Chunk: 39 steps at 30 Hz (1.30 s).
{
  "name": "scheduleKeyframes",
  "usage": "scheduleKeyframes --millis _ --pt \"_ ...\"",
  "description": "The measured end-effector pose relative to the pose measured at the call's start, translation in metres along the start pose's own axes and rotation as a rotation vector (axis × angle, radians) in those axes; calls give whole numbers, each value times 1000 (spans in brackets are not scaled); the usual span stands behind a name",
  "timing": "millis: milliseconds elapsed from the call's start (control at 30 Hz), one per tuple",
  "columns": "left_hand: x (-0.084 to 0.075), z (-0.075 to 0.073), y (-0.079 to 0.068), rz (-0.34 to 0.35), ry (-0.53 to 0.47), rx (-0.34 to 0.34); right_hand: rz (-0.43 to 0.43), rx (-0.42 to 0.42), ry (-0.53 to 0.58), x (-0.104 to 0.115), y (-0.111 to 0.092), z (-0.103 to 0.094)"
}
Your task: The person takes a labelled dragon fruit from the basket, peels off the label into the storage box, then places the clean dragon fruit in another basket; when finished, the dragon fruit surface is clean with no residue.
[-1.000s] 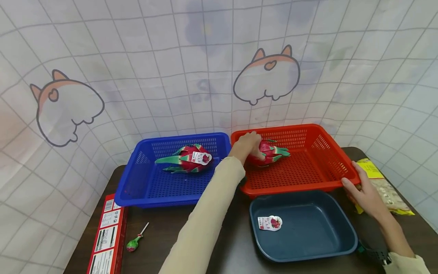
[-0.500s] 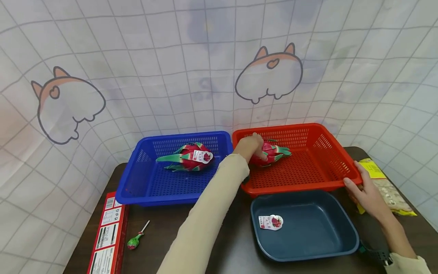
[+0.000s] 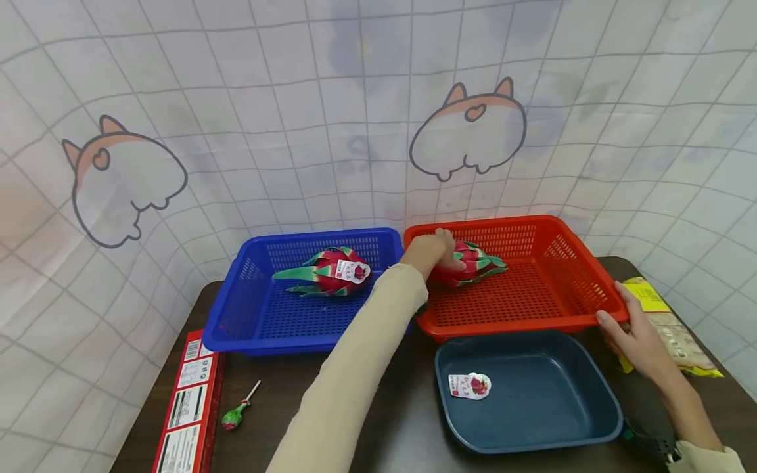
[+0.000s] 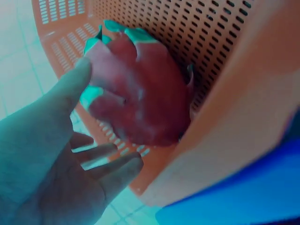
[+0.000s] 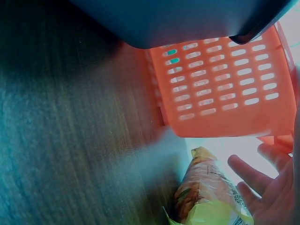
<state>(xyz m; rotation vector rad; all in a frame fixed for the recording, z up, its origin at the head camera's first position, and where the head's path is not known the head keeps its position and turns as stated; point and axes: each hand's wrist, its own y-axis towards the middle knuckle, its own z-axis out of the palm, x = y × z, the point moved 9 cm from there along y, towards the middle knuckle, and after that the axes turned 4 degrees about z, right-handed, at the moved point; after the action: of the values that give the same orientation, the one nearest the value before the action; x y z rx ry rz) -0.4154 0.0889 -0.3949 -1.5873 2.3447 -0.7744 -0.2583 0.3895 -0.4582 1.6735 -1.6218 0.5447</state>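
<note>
My left hand [image 3: 434, 253] reaches into the left end of the red basket [image 3: 520, 295], at a pink dragon fruit [image 3: 471, 264] with green leaf tips. In the left wrist view its thumb [image 4: 80, 72] touches the dragon fruit [image 4: 150, 89], while the other fingers are spread below the fruit, apart from it. My right hand [image 3: 635, 332] is at the near right corner of the red basket, touching its rim. In the right wrist view the right hand's fingers [image 5: 253, 173] are spread and fairly straight beside the basket wall [image 5: 220, 124].
Left of the red basket stands a blue basket [image 3: 296, 328] holding another dragon fruit [image 3: 340, 272] with a label. A dark blue tray [image 3: 532, 394] with a loose label [image 3: 470, 385] stands in front. A lollipop [image 3: 233, 417], a red box [image 3: 188, 401] and a yellow-edged bag [image 3: 674, 335] lie on the table.
The left hand stays at the dragon fruit, with only a slight shift of its fingers and of the fruit. The right hand keeps its place at the basket corner. The head view drifts slightly.
</note>
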Motion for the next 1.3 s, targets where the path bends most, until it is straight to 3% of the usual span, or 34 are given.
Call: scheduleKeyframes --millis 200,300,467,600,733,833,1067,1300 --pt "5 -7 -15 23 -67 25 -17 10 -1 3 2 -2" --pt "1 -13 -19 82 -45 1 -29 5 -1 3 4 -4" --pt "-13 -24 -29 232 26 -156 -27 0 -8 1 5 -5" --pt "-21 -22 -45 341 112 -310 -28 -4 -4 2 5 -6" --pt "-17 -9 -65 443 187 -425 -54 -9 -11 8 2 -9" --pt "-3 5 -77 473 239 -466 -56 0 -23 12 2 -13" --pt "31 40 -105 507 224 -473 -76 -39 -57 28 -1 -28" --pt "67 74 -150 520 133 -494 -181 -51 -124 61 -8 -24"
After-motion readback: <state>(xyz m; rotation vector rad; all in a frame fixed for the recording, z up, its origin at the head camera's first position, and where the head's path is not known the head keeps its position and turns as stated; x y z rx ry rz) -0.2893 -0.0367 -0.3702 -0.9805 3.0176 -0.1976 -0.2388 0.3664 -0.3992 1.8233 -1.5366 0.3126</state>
